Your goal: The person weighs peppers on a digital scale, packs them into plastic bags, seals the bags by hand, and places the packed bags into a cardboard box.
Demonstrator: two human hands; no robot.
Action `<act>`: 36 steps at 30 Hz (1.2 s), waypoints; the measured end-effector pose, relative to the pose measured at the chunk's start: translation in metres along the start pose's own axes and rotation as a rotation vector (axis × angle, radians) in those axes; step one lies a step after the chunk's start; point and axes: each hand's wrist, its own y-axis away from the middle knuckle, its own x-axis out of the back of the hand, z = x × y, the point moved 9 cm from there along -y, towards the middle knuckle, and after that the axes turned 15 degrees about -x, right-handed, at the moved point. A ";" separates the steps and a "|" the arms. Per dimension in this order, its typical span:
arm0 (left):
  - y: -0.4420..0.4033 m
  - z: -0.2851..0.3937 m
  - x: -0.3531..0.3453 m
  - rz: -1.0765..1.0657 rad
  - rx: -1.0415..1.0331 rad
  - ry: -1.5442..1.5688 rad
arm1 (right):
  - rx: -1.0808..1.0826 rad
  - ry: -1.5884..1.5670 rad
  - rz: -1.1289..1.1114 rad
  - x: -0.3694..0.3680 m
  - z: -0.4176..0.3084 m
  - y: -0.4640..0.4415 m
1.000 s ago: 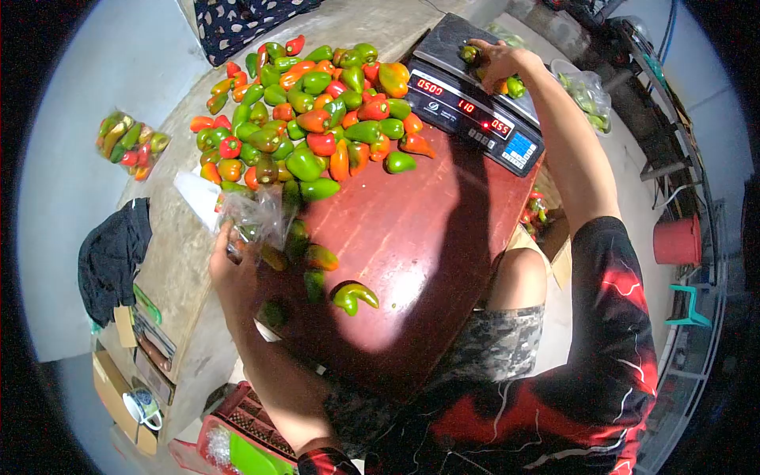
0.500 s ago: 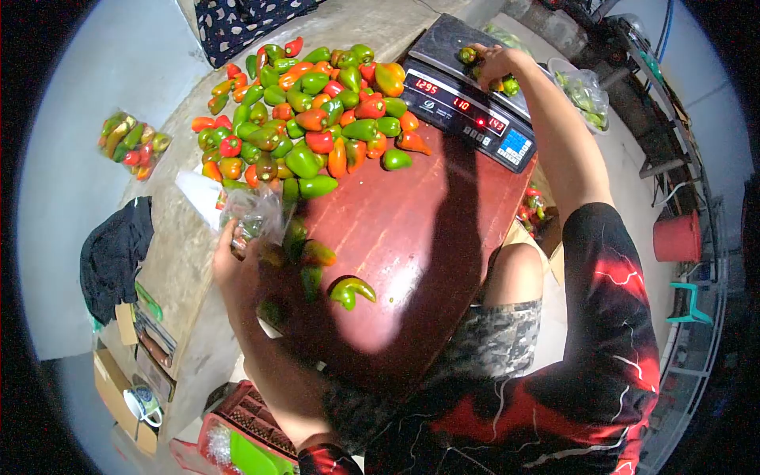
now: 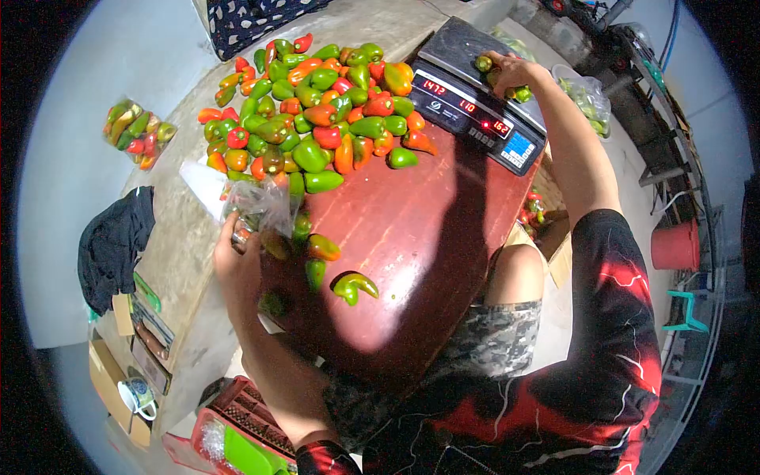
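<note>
My right hand (image 3: 514, 73) is over the metal plate of a digital scale (image 3: 467, 103), its fingers curled down around green peppers (image 3: 484, 63); the fingertips are partly hidden. The scale's red digits are lit. My left hand (image 3: 237, 247) is at the table's left edge, with its fingers closed on a clear plastic bag (image 3: 265, 204) that seems to hold peppers. A large pile of red, green and orange peppers (image 3: 317, 115) lies beyond the bag. Nearer me are an orange-green pepper (image 3: 323, 247) and a curved green pepper (image 3: 354, 286).
The reddish-brown table (image 3: 396, 229) lies in front of me. On the left are a filled bag of peppers (image 3: 139, 133), a black cloth (image 3: 117, 249) and a mug (image 3: 137, 397). A bag of green produce (image 3: 584, 99) stands beyond the scale, and a red bucket (image 3: 675, 245) is at right.
The first figure on the scale has risen from 1.295 to 1.472, and the last has also gone up. My hands stay in nearly the same places; the view has shifted slightly.
</note>
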 end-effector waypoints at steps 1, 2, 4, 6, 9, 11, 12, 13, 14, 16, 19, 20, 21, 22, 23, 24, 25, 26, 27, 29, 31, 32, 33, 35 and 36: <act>0.000 0.000 -0.001 -0.001 -0.001 0.003 | 0.002 0.002 -0.038 -0.002 0.002 -0.001; -0.001 0.002 -0.001 0.001 -0.036 -0.019 | -0.001 0.002 -0.037 -0.001 0.003 -0.002; -0.003 0.003 -0.003 0.000 -0.074 -0.041 | 0.089 0.093 0.029 0.001 -0.001 -0.005; -0.004 -0.004 -0.005 0.022 -0.055 -0.015 | 0.066 0.050 -0.017 0.000 0.000 -0.004; -0.003 -0.017 -0.008 0.016 -0.006 -0.030 | 0.035 -0.038 -0.067 0.006 -0.001 0.012; -0.003 -0.004 -0.003 -0.002 0.017 -0.025 | 0.025 -0.085 -0.076 0.003 -0.001 0.012; -0.001 0.000 -0.004 -0.026 0.041 -0.013 | 0.049 -0.094 -0.034 0.003 -0.001 0.011; -0.001 -0.004 -0.005 -0.030 0.041 -0.013 | 0.070 -0.101 0.008 0.005 0.000 0.011; -0.001 -0.011 -0.007 -0.029 0.053 0.045 | 0.055 -0.127 -0.068 0.001 0.005 0.009; -0.001 -0.010 -0.009 -0.028 0.066 0.101 | 0.050 -0.115 -0.016 0.001 0.009 0.004; -0.001 -0.010 -0.011 -0.027 0.068 0.089 | 0.052 -0.096 0.065 -0.003 0.017 -0.012; -0.004 -0.013 -0.011 -0.012 -0.008 0.057 | 0.060 -0.092 0.096 -0.004 0.020 -0.019; -0.006 -0.008 -0.010 0.002 -0.082 0.024 | 0.060 -0.094 0.094 -0.002 0.022 -0.018; -0.005 -0.009 -0.010 -0.001 -0.082 0.022 | 0.112 -0.165 0.071 0.002 0.022 -0.015; -0.004 -0.009 -0.011 0.009 -0.070 0.045 | 0.164 -0.234 0.049 0.006 0.021 -0.012; -0.003 -0.008 -0.010 0.019 -0.058 0.068 | 0.163 -0.234 0.049 0.003 0.027 -0.015; -0.004 -0.005 -0.009 0.019 -0.058 0.068 | 0.206 -0.346 0.071 0.004 0.030 -0.017; -0.004 -0.004 -0.010 -0.004 -0.042 0.045 | 0.250 -0.458 0.093 0.006 0.035 -0.017; -0.004 -0.003 -0.011 -0.025 -0.026 0.022 | 0.294 -0.570 0.117 0.013 0.037 -0.014; -0.003 0.002 -0.014 -0.024 -0.028 -0.010 | 0.277 -0.655 0.028 0.009 0.047 -0.009; 0.000 0.015 -0.016 -0.018 -0.032 -0.035 | 0.196 -0.894 -0.061 0.002 0.063 -0.009; 0.003 0.023 -0.018 -0.052 -0.007 -0.099 | 0.171 -0.964 -0.079 -0.003 0.069 -0.012; 0.005 0.028 -0.021 -0.087 0.019 -0.162 | 0.147 -1.035 -0.096 -0.008 0.076 -0.016; 0.004 0.016 -0.030 -0.039 -0.068 -0.090 | 0.235 -0.762 0.140 0.009 0.057 -0.004; 0.004 0.014 -0.033 0.001 -0.147 -0.026 | 0.163 -0.580 0.222 0.017 0.045 0.007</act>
